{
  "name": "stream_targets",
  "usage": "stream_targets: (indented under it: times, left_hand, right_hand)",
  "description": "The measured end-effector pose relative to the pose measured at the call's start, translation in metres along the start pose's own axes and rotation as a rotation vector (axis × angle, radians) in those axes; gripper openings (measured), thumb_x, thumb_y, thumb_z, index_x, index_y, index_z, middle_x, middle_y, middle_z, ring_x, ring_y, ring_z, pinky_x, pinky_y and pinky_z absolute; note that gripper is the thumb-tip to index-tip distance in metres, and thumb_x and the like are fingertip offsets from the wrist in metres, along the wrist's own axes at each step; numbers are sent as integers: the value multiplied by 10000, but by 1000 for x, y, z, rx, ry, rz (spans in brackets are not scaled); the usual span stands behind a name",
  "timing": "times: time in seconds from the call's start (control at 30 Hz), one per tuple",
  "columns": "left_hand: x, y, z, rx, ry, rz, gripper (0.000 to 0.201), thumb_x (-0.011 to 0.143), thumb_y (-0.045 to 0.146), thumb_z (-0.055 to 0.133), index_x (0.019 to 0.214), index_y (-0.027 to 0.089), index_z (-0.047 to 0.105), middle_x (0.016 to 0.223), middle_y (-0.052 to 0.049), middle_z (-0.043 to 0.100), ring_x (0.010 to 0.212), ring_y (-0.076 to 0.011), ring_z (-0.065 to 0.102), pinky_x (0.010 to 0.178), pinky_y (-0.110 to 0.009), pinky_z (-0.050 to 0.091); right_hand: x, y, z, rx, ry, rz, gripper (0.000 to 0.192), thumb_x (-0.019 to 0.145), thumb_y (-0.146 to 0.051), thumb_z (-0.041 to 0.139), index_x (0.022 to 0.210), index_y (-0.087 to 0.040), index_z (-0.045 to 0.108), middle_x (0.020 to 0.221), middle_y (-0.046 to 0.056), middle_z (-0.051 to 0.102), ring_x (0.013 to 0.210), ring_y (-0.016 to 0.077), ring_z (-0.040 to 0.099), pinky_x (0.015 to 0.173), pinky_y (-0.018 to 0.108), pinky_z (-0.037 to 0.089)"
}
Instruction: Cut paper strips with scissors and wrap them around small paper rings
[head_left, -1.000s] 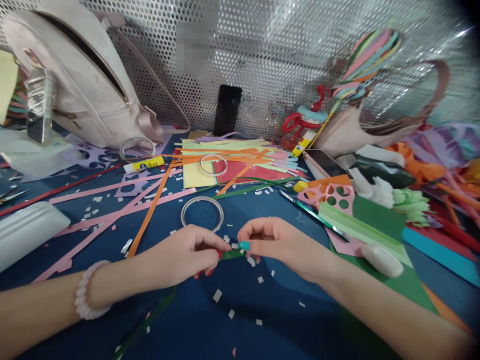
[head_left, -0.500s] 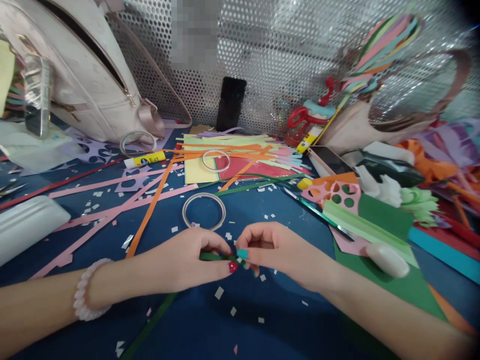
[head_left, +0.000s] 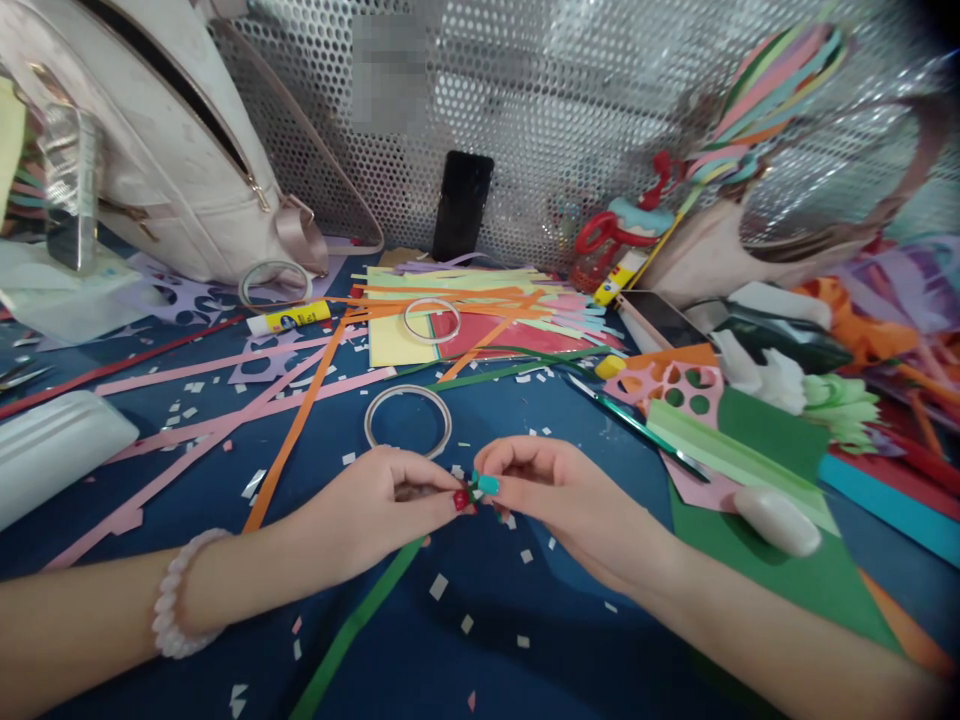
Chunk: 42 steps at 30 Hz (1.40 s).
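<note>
My left hand point(head_left: 375, 510) and my right hand point(head_left: 559, 495) meet fingertip to fingertip over the blue table point(head_left: 480, 640). Both pinch the end of a long green paper strip point(head_left: 352, 630), which runs from the fingers down to the lower left. The pinched end is mostly hidden by the fingertips. A white bead bracelet point(head_left: 176, 595) sits on my left wrist. A tape ring point(head_left: 407, 420) lies just behind the hands.
Pink and orange paper strips point(head_left: 292, 430) cross the left of the table. A stack of coloured paper point(head_left: 480, 320), a glue stick point(head_left: 289, 320), a white backpack point(head_left: 150, 150), a black phone point(head_left: 461, 205), scissors point(head_left: 637, 425) and green card point(head_left: 780, 560) surround the hands. Small white scraps litter the surface.
The hands have risen slightly and drawn closer together. The green strip now trails visibly down to the lower left instead of lying short between the fingers.
</note>
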<state>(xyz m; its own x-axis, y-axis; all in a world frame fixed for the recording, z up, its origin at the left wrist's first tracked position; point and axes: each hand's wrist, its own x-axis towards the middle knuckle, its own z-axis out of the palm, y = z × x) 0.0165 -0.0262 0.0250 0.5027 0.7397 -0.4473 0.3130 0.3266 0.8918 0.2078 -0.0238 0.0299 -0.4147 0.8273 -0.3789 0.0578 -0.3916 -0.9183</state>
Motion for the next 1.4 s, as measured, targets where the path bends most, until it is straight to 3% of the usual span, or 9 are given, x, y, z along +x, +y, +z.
stream_targets:
  times: [0.37,0.7,0.9,1.13,1.3,1.4]
  left_hand:
    - [0,0,1,-147,-74,27,174,799,167,535,836,155,705,781,-8,701,697,-105,655,644,-158,511]
    - [1,-2,2,-149,-99,68,161,801,215,548,794,154,697,743,0,680,638,-91,631,645,-164,514]
    - [2,-1,2,-117,-76,35,148,779,216,569,814,151,697,751,-5,691,639,-98,640,641,-164,516]
    - [0,3,4,-2,-13,28,152,739,160,540,721,155,691,695,2,691,632,-105,644,596,-145,503]
    - [-6,6,8,84,14,42,139,709,166,542,696,147,679,682,-12,694,631,-121,638,572,-155,490]
    - [-8,6,9,56,11,23,121,699,163,547,693,140,666,682,-12,694,621,-117,637,559,-150,489]
  right_hand:
    - [2,3,0,26,-10,-18,115,696,-227,689,708,-156,599,728,-18,579,575,70,511,554,221,397]
    - [4,4,0,18,-36,-27,156,695,-253,706,704,-148,591,759,-10,575,572,73,553,523,207,442]
    - [4,4,0,-11,-53,-32,204,696,-304,706,717,-155,569,724,-11,569,575,95,568,522,228,467]
    - [1,4,5,-229,-5,-67,53,734,-198,620,717,-167,581,736,-1,583,606,109,570,540,242,463]
    - [4,2,1,-77,7,-85,196,746,-255,630,855,-209,474,755,-22,563,611,105,554,538,238,465]
    - [4,-2,-3,-146,-34,-140,119,854,-318,493,875,-206,460,740,-24,529,599,87,495,552,225,433]
